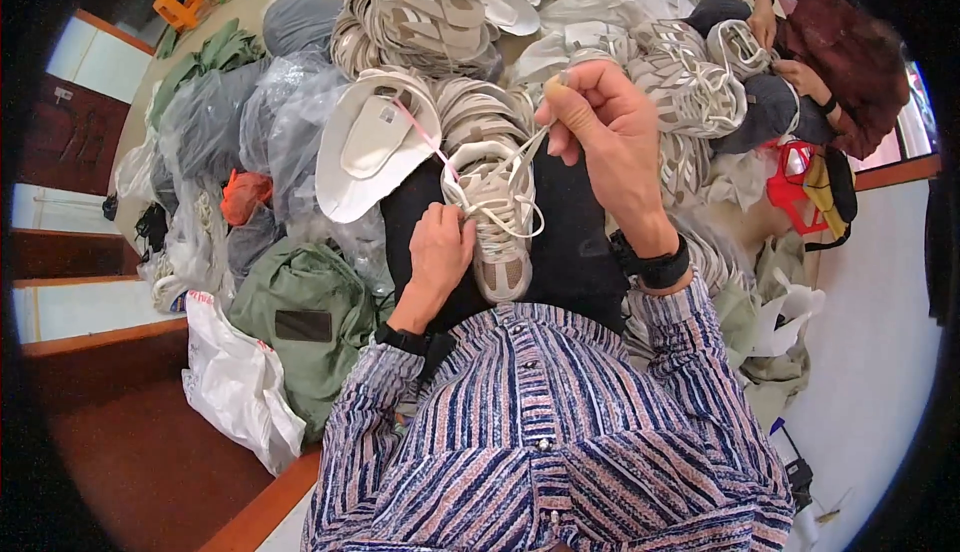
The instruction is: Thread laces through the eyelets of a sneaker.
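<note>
A beige sneaker upper (497,214) lies on my black-clad lap, toe toward me, with pale laces looped across its front. My right hand (608,132) is raised to its upper right, thumb and forefinger pinching a shoelace (528,155) that runs taut down to the sneaker. My left hand (440,250) is closed at the left side of the laces, its fingertips pinching lace by the eyelets; the exact grip is partly hidden. Beside it, a flat white-lined shoe upper (378,144) lies spread out, a pinkish strand (425,134) crossing from it to the sneaker.
Stacked beige shoe uppers (410,14) rise ahead, with more laced ones (690,82) to the right. Plastic-wrapped grey bundles (300,117) and a green bag (300,312) crowd the left. A co-worker's hands (765,27) handle a shoe at far right, near a red stool (795,190).
</note>
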Demonstrator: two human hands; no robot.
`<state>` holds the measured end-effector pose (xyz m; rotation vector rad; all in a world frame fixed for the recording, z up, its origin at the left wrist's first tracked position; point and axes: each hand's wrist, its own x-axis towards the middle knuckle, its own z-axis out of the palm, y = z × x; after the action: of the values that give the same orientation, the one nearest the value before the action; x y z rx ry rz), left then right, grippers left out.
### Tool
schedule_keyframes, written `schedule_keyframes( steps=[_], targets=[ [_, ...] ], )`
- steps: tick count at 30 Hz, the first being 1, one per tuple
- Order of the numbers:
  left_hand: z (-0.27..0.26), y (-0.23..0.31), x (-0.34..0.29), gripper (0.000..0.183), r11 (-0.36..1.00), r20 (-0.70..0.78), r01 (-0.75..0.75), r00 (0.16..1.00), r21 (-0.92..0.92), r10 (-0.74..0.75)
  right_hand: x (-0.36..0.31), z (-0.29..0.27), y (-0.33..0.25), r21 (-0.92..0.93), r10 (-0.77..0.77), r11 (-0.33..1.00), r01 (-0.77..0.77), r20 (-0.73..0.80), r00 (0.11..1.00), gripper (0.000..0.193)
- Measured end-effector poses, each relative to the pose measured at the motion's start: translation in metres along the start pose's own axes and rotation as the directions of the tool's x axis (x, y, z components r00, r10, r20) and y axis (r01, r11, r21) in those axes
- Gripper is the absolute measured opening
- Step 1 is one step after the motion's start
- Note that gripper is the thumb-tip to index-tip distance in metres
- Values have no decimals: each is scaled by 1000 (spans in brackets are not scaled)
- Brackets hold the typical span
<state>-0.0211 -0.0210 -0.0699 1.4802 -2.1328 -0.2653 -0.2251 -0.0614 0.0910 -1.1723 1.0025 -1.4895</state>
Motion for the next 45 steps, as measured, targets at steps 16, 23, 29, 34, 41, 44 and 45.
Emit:
schedule_keyframes(
  steps=[16, 23, 29, 34, 41, 44, 45],
  targets=[
    [-10, -10, 26, 18, 625, 339, 330, 934, -707, -109, 2, 4, 6, -47, 30, 999, -27, 63, 998, 9],
    [-42, -16, 25, 15, 828, 367, 265, 927, -494, -78, 7, -3, 15, -60, 20, 998, -17, 58, 998, 10],
    [-34, -16, 14, 15, 879, 296, 277, 941, -387, -166, 10, 3, 9, -59, 33, 998, -31, 47, 998, 11],
    [-50, -5, 11, 10, 974, 292, -60, 948, -218, 124, 11, -5, 14, -66, 38, 997, -37, 16, 999, 11],
    [-35, 16, -4, 15, 904, 118, -327, 922, -277, 370, 6, 0, 22, -90, 63, 994, -59, 43, 997, 10],
    [-29, 19, -10, 13, 899, 41, -264, 954, -350, 296, 5, 2, 24, -106, 100, 990, -97, 20, 995, 10],
    [-28, 20, -12, 13, 899, 43, -263, 954, -351, 296, 4, 1, 24, -106, 102, 989, -99, 20, 995, 10]
  ],
)
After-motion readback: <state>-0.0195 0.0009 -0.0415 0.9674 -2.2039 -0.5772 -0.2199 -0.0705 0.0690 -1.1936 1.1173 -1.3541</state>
